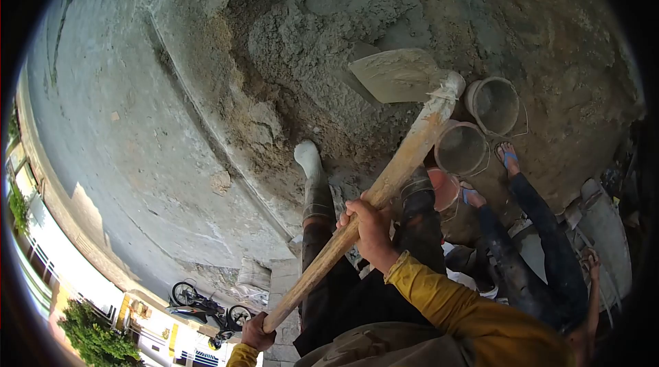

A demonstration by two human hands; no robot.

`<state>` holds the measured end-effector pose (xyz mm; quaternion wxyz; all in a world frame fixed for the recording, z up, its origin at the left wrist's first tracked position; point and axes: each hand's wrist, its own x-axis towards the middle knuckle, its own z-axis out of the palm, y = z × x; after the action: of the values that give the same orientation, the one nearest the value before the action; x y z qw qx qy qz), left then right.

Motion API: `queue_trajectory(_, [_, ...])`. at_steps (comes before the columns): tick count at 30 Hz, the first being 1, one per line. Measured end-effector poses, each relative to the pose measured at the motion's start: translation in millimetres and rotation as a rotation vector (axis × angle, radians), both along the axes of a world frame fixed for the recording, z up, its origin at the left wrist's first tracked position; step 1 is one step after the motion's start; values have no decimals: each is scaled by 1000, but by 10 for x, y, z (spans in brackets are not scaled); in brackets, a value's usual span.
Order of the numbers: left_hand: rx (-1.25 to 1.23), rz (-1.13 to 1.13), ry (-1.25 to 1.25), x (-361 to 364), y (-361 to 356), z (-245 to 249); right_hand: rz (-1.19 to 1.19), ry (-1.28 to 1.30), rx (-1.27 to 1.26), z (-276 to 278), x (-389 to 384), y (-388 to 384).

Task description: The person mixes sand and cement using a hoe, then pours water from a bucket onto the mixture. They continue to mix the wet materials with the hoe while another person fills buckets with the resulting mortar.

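Observation:
A long wooden-handled hoe slants across the view, its broad blade, coated in grey mortar, raised over the wet mix. My left hand is closed round the lower end of the handle. Further up the shaft, my right hand grips it with wrapped fingers. Beneath and beyond the blade lies a heap of grey mortar with brown sandy edges. My feet stand at the near side of the heap, one in a pale, mortar-covered boot.
Two grey buckets and a red bucket stand right of the handle. Beside them is a co-worker in dark trousers and blue sandals. Concrete paving stretches left, with a motorcycle at the lower left.

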<state>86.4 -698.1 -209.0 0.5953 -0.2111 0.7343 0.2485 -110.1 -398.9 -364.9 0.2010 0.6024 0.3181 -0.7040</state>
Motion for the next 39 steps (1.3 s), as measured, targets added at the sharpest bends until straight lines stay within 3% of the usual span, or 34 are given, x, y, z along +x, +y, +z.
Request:
queue_trajectory(3, [17, 87, -125, -618, 702, -122, 173, -34, -93, -885, -485, 249])
queue_trajectory(4, [89, 254, -94, -859, 1048, -331, 264, -103, -59, -1349, -715, 361])
queue_trajectory(5, [159, 420, -60, -1062, 1369, -509, 343, -117, 10, -1478, -1063, 460])
queue_trajectory(6, [205, 422, -50, -1172, 1581, -639, 418, -71, 54, -1613, -1279, 548])
queue_trajectory(9, [319, 448, -4, -1191, 2062, -1067, 512, 105, 249, -1623, -1829, 907])
queue_trajectory(12, [396, 431, 227, -1335, 2371, -1650, 533, 256, 369, -1395, -2386, 1423])
queue_trajectory(16, [405, 296, 400, -2113, 2458, -2428, 550, 454, 540, -1672, -3066, 1948])
queue_trajectory(18, [352, 262, 414, -2267, 2305, -2258, 545, 429, 474, -1958, -3004, 1881])
queue_trajectory(22, [340, 264, 355, -1932, 1924, -980, 377, 170, 83, -2249, -2088, 1317])
queue_trajectory(24, [308, 262, 74, -2001, 1877, -382, 323, 76, -72, -2077, -1643, 1153])
queue_trajectory(27, [379, 356, 78, -2229, 1952, 168, 243, 70, -162, -1700, -1516, 1186])
queue_trajectory(30, [656, 674, 98, -2611, 2145, 595, 214, 107, -227, -1349, -1727, 1429])
queue_trajectory(33, [900, 730, 161, -2947, 2633, 833, 151, 163, -258, -1012, -1801, 1854])
queue_trajectory(35, [1226, 777, -41, -3098, 2987, 937, -32, 145, -462, -754, -1738, 2146])
queue_trajectory(37, [1327, 280, 454, -3199, 3317, 969, -42, 188, -543, -741, -1610, 2523])
queue_trajectory(38, [1476, 261, 449, -3284, 3455, 1011, -127, 178, -675, -532, -1592, 2624])
queue_trajectory(39, [1473, 256, 452, -3212, 3612, 1077, -209, 167, -809, -430, -1543, 2759])
